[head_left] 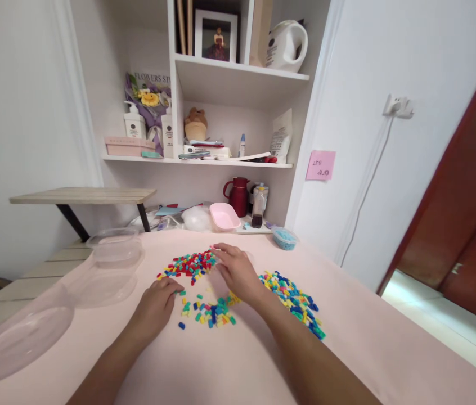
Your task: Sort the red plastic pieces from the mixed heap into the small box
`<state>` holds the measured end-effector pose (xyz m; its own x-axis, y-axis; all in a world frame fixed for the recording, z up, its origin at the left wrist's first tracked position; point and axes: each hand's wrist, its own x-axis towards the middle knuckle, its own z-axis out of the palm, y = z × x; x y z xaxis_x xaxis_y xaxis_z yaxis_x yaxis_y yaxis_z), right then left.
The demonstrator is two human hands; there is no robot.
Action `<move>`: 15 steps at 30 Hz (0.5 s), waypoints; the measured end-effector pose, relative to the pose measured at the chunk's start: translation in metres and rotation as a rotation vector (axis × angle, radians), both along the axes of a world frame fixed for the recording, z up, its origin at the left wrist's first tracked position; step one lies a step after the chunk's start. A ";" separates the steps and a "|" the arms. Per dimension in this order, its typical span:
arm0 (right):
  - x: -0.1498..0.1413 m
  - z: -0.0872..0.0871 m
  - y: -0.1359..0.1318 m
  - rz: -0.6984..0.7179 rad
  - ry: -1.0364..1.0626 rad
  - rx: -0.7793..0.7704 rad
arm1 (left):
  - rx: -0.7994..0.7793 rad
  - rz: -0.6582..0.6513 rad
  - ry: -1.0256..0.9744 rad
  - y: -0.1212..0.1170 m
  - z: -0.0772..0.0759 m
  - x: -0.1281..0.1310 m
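Small plastic building bricks lie loose in three groups on the pink tabletop. My right hand [236, 271] reaches over the right edge of the far, mostly red pile [191, 263], fingers stretched and thumb apart. A tiny pink spot shows by its fingertips; whether they touch it is unclear. To the left, my left hand [157, 301] rests low with fingers bent and pressed together. A green brick [183, 293] lies at its fingertips; what they hold, if anything, is hidden. Between my hands spreads a mixed group of bricks [215, 312]. Another mixed pile [292, 298] lies beyond my right forearm.
Clear plastic containers [22, 332] line the table's left side. A lidded tub of blue bits [284, 238] stands at the back right. Behind are a pink tray [225, 216], a red jug [238, 196] and a bottle of dark liquid [258, 208], under shelves.
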<state>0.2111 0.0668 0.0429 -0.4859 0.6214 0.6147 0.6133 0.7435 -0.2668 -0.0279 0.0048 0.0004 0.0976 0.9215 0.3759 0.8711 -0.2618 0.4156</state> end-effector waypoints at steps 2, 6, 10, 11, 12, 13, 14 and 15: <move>0.006 -0.002 0.006 -0.114 -0.007 -0.018 | -0.006 0.004 0.003 0.000 0.000 0.000; 0.014 -0.010 0.014 -0.320 -0.091 -0.102 | 0.006 -0.015 -0.003 0.002 -0.002 -0.002; 0.013 -0.012 0.012 -0.338 -0.103 -0.126 | 0.002 -0.017 -0.014 0.002 -0.002 -0.002; 0.010 -0.011 0.010 -0.307 -0.079 -0.104 | 0.003 -0.016 -0.009 0.002 -0.002 -0.002; 0.008 -0.010 0.008 -0.254 -0.052 -0.080 | 0.006 -0.014 -0.004 0.002 -0.003 -0.002; 0.004 -0.010 0.006 -0.175 -0.030 -0.059 | 0.007 -0.009 0.002 0.002 -0.004 -0.002; 0.000 -0.009 0.003 -0.076 -0.022 -0.046 | 0.008 0.001 0.009 0.002 -0.006 -0.001; -0.005 -0.010 0.000 0.028 -0.029 -0.043 | 0.003 0.016 0.021 0.002 -0.007 -0.001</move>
